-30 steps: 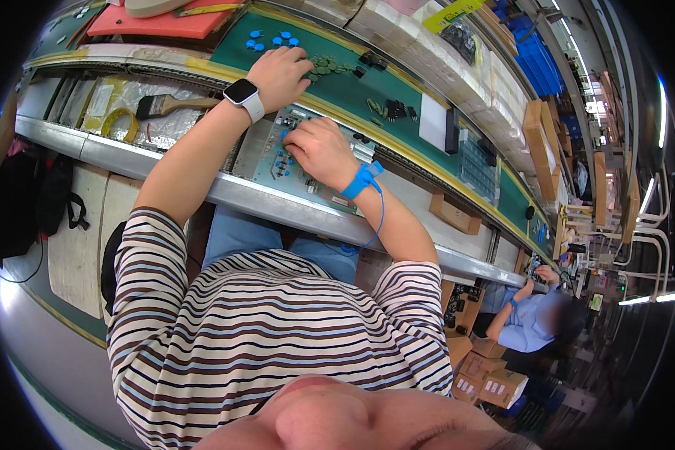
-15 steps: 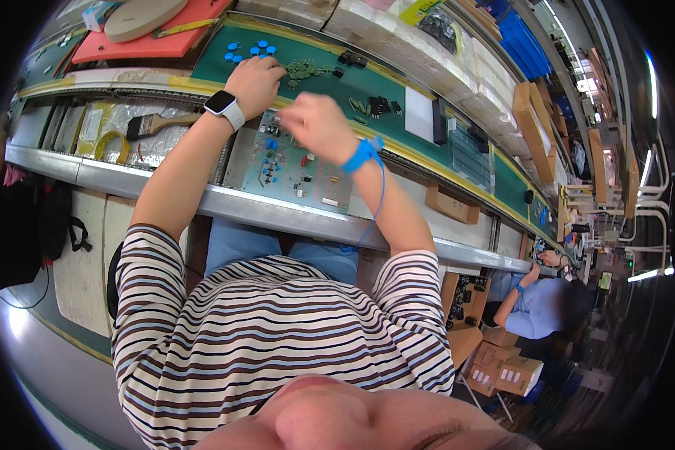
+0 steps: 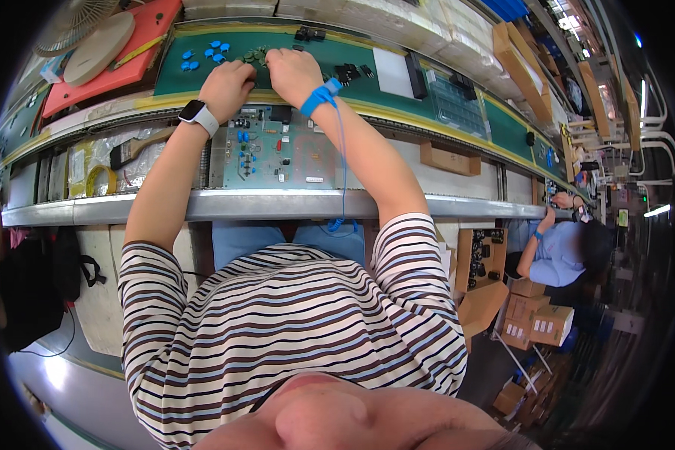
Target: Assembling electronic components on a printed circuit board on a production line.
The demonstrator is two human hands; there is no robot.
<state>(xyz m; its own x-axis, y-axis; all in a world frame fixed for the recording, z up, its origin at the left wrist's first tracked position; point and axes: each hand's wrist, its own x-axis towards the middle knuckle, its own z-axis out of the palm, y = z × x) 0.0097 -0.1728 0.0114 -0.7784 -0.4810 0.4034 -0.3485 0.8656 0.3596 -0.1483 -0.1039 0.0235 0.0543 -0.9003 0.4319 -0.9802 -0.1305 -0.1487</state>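
Observation:
My left hand [image 3: 229,88], wearing a white-strapped watch, is over the near edge of the green work mat with its fingers curled in. Just right of it, my right hand [image 3: 295,75] reaches down beside a small pile of green disc components [image 3: 256,57], its fingers bent and close together. I cannot make out what either hand holds, as the fingertips are mostly hidden. Blue disc components [image 3: 216,51] lie left of the green pile. Nearer to me, below both hands, a populated circuit board [image 3: 266,169] rests on the rails. A blue corded wrist strap [image 3: 321,97] is round my right wrist.
Black components [image 3: 346,73] and a white sheet [image 3: 394,73] lie to the right on the mat. A brush [image 3: 146,144] and yellow tape roll [image 3: 100,181] are left of the board. A metal rail [image 3: 292,204] runs along the front. Another person [image 3: 559,251] works at far right.
My right hand has moved from above the circuit board up to the green components. My left hand has drawn back slightly, and the whole view has shifted.

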